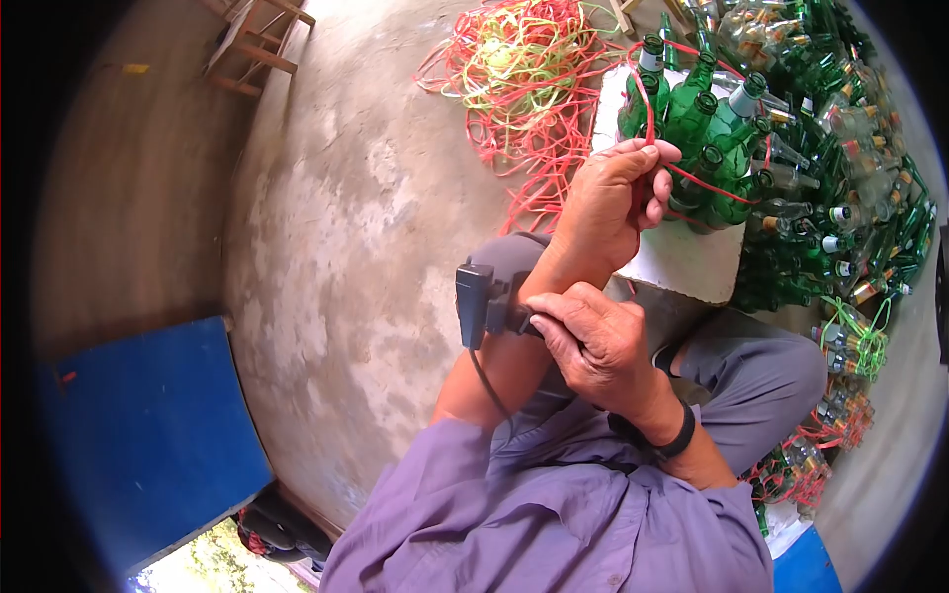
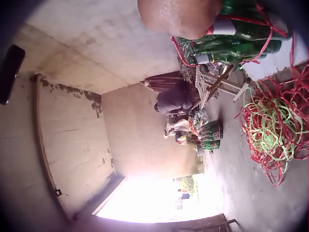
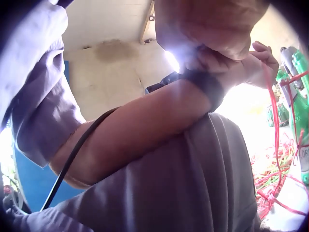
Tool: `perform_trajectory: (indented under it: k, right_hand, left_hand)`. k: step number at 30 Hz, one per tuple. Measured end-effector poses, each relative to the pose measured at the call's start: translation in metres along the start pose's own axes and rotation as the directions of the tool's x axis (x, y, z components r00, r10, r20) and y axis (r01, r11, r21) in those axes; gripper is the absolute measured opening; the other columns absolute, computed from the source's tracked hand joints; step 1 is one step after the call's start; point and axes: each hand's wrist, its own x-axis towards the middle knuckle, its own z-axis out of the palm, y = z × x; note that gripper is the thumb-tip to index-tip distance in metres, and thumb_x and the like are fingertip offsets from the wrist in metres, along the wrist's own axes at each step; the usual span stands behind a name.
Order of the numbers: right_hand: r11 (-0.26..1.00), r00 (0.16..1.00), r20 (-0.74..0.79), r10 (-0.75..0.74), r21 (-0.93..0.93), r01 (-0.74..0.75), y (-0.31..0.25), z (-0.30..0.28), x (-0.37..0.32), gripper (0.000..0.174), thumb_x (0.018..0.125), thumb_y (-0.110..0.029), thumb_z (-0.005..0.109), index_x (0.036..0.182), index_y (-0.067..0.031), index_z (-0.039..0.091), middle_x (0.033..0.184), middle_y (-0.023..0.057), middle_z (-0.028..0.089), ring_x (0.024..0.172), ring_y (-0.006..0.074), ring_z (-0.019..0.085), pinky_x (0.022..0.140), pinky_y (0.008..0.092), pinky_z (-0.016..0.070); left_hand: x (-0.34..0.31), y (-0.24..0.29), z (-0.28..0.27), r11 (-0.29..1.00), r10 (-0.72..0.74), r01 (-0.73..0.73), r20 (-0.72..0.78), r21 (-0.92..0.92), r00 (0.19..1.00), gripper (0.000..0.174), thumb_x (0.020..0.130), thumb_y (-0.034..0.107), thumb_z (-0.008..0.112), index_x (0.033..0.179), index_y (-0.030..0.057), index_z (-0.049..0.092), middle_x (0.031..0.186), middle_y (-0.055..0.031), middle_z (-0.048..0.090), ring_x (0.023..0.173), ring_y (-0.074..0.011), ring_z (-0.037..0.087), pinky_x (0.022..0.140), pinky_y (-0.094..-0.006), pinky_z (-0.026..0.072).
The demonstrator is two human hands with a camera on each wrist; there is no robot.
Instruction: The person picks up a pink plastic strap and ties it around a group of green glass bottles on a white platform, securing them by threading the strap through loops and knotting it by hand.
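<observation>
My left hand (image 1: 608,203) holds a red plastic strap (image 1: 649,119) between thumb and fingers, beside a cluster of green glass bottles (image 1: 692,124). The strap runs around the bottles, which stand upright on a white block (image 1: 682,265). With thumb and fingers, my right hand (image 1: 598,341) pinches the black wristband (image 1: 516,314) on my left forearm. A small black camera (image 1: 474,304) sits on that band, its cable trailing down the arm. In the right wrist view, the red strap (image 3: 274,116) hangs from the left hand.
A tangled heap of red and yellow-green straps (image 1: 524,69) lies on the floor beyond the block. Many loose bottles (image 1: 840,178) are piled at the right. A wooden stool (image 1: 259,44) and a blue panel (image 1: 148,435) are at the left. Another person (image 2: 175,100) sits farther off.
</observation>
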Motion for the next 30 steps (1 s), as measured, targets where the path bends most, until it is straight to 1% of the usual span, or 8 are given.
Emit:
perform_trajectory:
  k: [2,4,5,7,11,13,23,30]
  right_hand:
    - [0.999,1.000,-0.019,0.010,0.031,-0.010,0.001,-0.001,0.001,0.027,0.077,0.001,0.069,0.104,-0.0032,0.066,0.071,0.0073,0.055,0.057,0.0235,0.057,0.051,0.0351,0.0434]
    - [0.997,0.991,0.109,-0.074,0.006,0.074,0.005,-0.008,0.000,0.037,0.075,0.002,0.070,0.111,-0.0043,0.066,0.071,0.0054,0.053,0.059,0.0223,0.057,0.051,0.0347,0.0440]
    - [0.997,0.991,0.112,-0.076,0.006,0.075,0.007,-0.010,0.001,0.037,0.075,0.002,0.070,0.111,-0.0043,0.066,0.071,0.0054,0.053,0.059,0.0223,0.057,0.051,0.0347,0.0440]
    - [0.982,0.970,0.163,-0.181,-0.018,0.186,0.012,-0.012,0.000,0.042,0.072,0.000,0.068,0.114,-0.0059,0.065,0.069,0.0036,0.049,0.058,0.0206,0.056,0.050,0.0340,0.0448]
    - [0.966,0.944,0.258,-0.206,-0.099,0.238,0.008,-0.018,0.003,0.044,0.072,-0.002,0.065,0.115,-0.0064,0.065,0.067,0.0034,0.045,0.056,0.0195,0.055,0.049,0.0330,0.0452]
    - [0.932,0.916,0.291,-0.275,-0.151,0.328,0.008,-0.017,0.005,0.044,0.071,-0.004,0.062,0.115,-0.0055,0.064,0.067,0.0031,0.044,0.055,0.0183,0.053,0.047,0.0323,0.0447]
    - [0.882,0.884,0.394,-0.252,-0.282,0.377,-0.005,-0.018,0.018,0.032,0.076,-0.006,0.062,0.108,0.0010,0.062,0.070,0.0045,0.047,0.059,0.0178,0.056,0.049,0.0315,0.0458]
    - [0.934,0.918,0.348,-0.188,-0.227,0.277,0.000,-0.017,0.012,0.017,0.078,-0.004,0.062,0.094,-0.0029,0.059,0.071,0.0056,0.048,0.059,0.0199,0.057,0.049,0.0332,0.0447]
  left_hand:
    - [0.000,-0.001,-0.002,1.000,-0.002,0.002,0.003,-0.006,1.000,0.020,0.099,0.016,0.048,0.101,0.0002,0.061,0.071,-0.0019,0.057,0.055,-0.0075,0.051,0.045,-0.0203,0.0402]
    - [0.000,-0.001,-0.001,1.000,-0.002,0.002,0.007,-0.014,1.000,0.020,0.099,0.016,0.048,0.101,0.0003,0.061,0.072,-0.0017,0.057,0.056,-0.0072,0.051,0.045,-0.0200,0.0401]
    - [0.000,-0.001,-0.001,1.000,-0.002,0.002,0.008,-0.018,1.000,0.020,0.099,0.016,0.048,0.101,0.0004,0.061,0.071,-0.0017,0.056,0.056,-0.0074,0.051,0.045,-0.0198,0.0399]
    - [-0.001,-0.001,-0.001,1.000,0.002,-0.002,0.006,-0.024,1.000,0.020,0.100,0.016,0.048,0.101,0.0005,0.061,0.071,-0.0017,0.056,0.055,-0.0076,0.051,0.045,-0.0197,0.0397]
    - [0.000,-0.002,-0.001,0.999,-0.017,0.017,-0.003,-0.033,1.000,0.021,0.100,0.017,0.047,0.101,0.0010,0.061,0.069,-0.0018,0.056,0.053,-0.0083,0.050,0.045,-0.0196,0.0392]
    - [0.000,-0.002,-0.001,0.999,-0.022,0.022,-0.002,-0.037,1.000,0.022,0.100,0.017,0.046,0.101,0.0011,0.061,0.068,-0.0019,0.056,0.052,-0.0086,0.049,0.044,-0.0197,0.0391]
    - [-0.002,0.000,-0.001,0.999,-0.019,0.018,-0.019,-0.046,1.000,0.022,0.100,0.018,0.047,0.101,0.0016,0.061,0.068,-0.0020,0.056,0.051,-0.0089,0.048,0.044,-0.0199,0.0387]
    - [-0.002,-0.005,-0.005,0.998,-0.018,0.017,-0.023,-0.055,1.000,0.021,0.099,0.018,0.048,0.101,0.0021,0.061,0.068,-0.0019,0.056,0.052,-0.0091,0.048,0.045,-0.0200,0.0387]
